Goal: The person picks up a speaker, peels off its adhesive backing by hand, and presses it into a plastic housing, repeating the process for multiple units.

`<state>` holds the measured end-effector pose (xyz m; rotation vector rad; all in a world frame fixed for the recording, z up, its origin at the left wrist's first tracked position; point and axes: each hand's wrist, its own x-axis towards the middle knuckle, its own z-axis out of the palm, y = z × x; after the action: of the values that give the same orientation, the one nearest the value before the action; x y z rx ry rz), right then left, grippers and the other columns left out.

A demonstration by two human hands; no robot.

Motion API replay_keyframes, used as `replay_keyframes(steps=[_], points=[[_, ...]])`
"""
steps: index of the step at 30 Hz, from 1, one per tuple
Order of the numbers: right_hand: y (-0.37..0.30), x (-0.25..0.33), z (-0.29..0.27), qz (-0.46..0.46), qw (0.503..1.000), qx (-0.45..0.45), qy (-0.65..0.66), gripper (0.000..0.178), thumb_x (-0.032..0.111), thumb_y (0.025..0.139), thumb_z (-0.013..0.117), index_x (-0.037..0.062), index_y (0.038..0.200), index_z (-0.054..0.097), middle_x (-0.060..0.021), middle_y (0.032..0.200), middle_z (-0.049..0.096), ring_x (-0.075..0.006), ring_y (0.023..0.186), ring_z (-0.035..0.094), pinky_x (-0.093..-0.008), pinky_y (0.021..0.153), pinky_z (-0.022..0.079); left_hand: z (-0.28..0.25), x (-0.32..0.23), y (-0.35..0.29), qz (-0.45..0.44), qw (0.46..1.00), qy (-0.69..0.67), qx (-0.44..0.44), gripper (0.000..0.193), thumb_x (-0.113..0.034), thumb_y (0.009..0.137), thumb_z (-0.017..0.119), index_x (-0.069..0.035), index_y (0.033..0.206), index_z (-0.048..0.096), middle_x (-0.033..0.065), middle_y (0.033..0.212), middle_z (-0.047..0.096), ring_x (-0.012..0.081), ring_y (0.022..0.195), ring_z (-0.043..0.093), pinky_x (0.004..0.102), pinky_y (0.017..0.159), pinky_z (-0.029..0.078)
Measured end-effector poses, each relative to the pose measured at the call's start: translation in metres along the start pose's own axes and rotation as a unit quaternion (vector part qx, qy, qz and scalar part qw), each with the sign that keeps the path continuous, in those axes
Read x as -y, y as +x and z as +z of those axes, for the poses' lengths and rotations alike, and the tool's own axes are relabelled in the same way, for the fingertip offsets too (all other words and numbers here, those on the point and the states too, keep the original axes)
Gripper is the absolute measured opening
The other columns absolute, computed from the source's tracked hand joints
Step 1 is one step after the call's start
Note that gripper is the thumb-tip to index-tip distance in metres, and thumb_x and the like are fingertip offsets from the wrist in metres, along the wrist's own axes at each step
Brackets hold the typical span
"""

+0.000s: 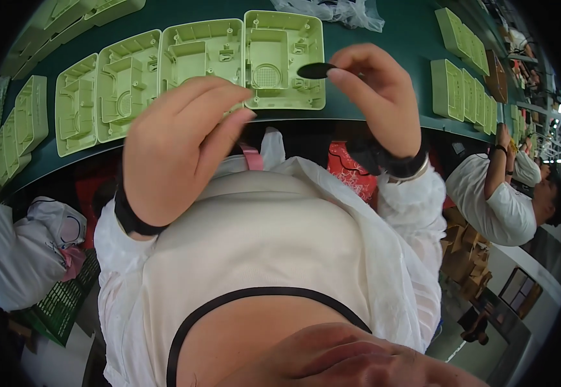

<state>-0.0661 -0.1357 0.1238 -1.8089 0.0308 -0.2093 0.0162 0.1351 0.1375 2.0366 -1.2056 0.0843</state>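
Note:
My right hand (383, 87) pinches a thin black disc (315, 70) by its edge, between thumb and fingers. The disc hangs over the right side of a light green plastic housing (303, 97), whose inside has posts, ribs and a round perforated grille (267, 76). At this housing's lower left is my left hand (180, 145), with thumb and fingertips a little apart and nothing visible between them. Further housings of the same kind stand in a row leftward, among them one partly behind my left hand (203, 55).
A dark green worktable (358, 97) carries more green housings at the far left and right (448, 90). Crumpled clear plastic (351, 13) lies at the back. Co-workers sit on both sides, one at right (496, 200). A green crate (67, 303) stands at lower left.

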Motion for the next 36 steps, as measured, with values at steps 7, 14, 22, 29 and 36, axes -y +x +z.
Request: replay_keyframes(steps=[7,14,22,29,36], points=[[0.057,-0.002,0.01,0.049,0.965,0.17,-0.192,0.011,0.007,0.092,0.072,0.0018,0.1,0.067,0.002,0.083,0.062,-0.0068,0.075,0.055,-0.0242,0.068,0.046,0.008,0.019,0.006,0.077,0.974,0.212,-0.013,0.037,-0.021,0.077,0.082,-0.005,0.109,0.072,0.0033,0.112,0.071,0.0219,0.077,0.061,0.0328,0.066,0.052],[0.077,-0.02,0.02,0.014,0.94,0.225,-0.257,0.01,0.007,0.09,0.071,0.0013,0.097,0.068,-0.0047,0.077,0.063,-0.0118,0.071,0.059,-0.0279,0.066,0.048,0.02,0.025,0.006,0.028,0.977,0.175,0.118,0.057,-0.024,0.078,0.083,-0.005,0.129,0.066,0.0014,0.138,0.063,0.0232,0.081,0.06,0.0339,0.072,0.052],[0.081,-0.022,0.024,0.03,0.926,0.253,-0.28,0.012,0.006,0.086,0.07,0.0008,0.097,0.069,-0.0107,0.082,0.069,-0.0215,0.073,0.063,-0.0325,0.069,0.051,0.027,0.033,0.005,0.018,0.964,0.201,0.172,0.07,-0.036,0.081,0.08,-0.004,0.139,0.059,0.0001,0.149,0.055,0.0217,0.085,0.061,0.0334,0.077,0.052],[0.081,-0.02,0.025,0.035,0.919,0.261,-0.295,0.012,0.005,0.086,0.07,0.0012,0.096,0.069,-0.0107,0.081,0.069,-0.0223,0.072,0.063,-0.0328,0.068,0.051,0.029,0.034,0.004,0.022,0.965,0.205,0.164,0.068,-0.034,0.082,0.08,-0.002,0.138,0.06,0.0013,0.149,0.056,0.0211,0.088,0.062,0.0329,0.078,0.052],[0.079,-0.023,0.025,0.011,0.906,0.261,-0.333,0.012,0.006,0.084,0.071,0.0023,0.096,0.07,-0.0118,0.081,0.069,-0.0259,0.07,0.064,-0.0344,0.066,0.051,0.028,0.034,0.007,0.029,0.964,0.199,0.173,0.065,-0.034,0.084,0.08,-0.002,0.137,0.061,0.0028,0.149,0.057,0.0225,0.089,0.063,0.0347,0.085,0.05]])
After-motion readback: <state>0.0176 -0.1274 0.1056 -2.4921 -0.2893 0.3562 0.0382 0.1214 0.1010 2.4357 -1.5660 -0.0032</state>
